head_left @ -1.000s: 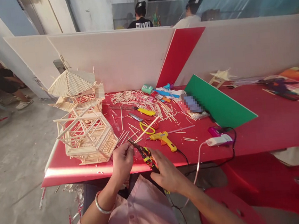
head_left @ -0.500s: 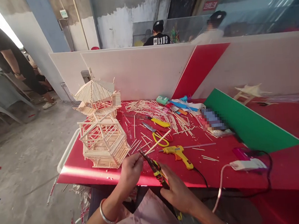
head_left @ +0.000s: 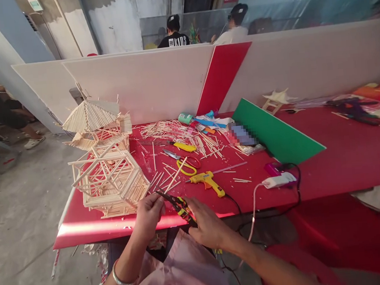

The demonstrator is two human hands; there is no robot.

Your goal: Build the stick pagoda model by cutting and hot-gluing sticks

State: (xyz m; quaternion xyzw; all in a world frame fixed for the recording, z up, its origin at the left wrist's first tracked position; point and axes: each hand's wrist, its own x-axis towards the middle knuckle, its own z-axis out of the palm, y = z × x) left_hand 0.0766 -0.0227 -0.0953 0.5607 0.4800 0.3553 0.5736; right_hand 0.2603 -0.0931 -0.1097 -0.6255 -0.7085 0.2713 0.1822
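Observation:
My left hand [head_left: 149, 212] is pinched closed on the near end of a thin wooden stick [head_left: 178, 173], which points away over the table. In my right hand [head_left: 207, 223] are pliers [head_left: 181, 209] with black and yellow-green handles. Their dark jaws lie across the stick right beside my left fingertips; whether they touch it I cannot tell. To the left stands a pagoda model [head_left: 112, 185] built from the same sticks, with a roofed tower [head_left: 90, 118] behind its open-framed hexagonal part.
Past my hands lie scissors [head_left: 187, 167], a yellow-handled knife [head_left: 185, 147], a yellow glue gun [head_left: 210, 181] and many loose sticks [head_left: 162, 131]. A green board [head_left: 275, 130] leans at the right near a white power strip [head_left: 280, 180]. A low white partition [head_left: 138, 85] closes the back.
My view has turned to the right, so the table and its things sit further left. The pliers and stick are still held, with the jaws nearer my left fingers.

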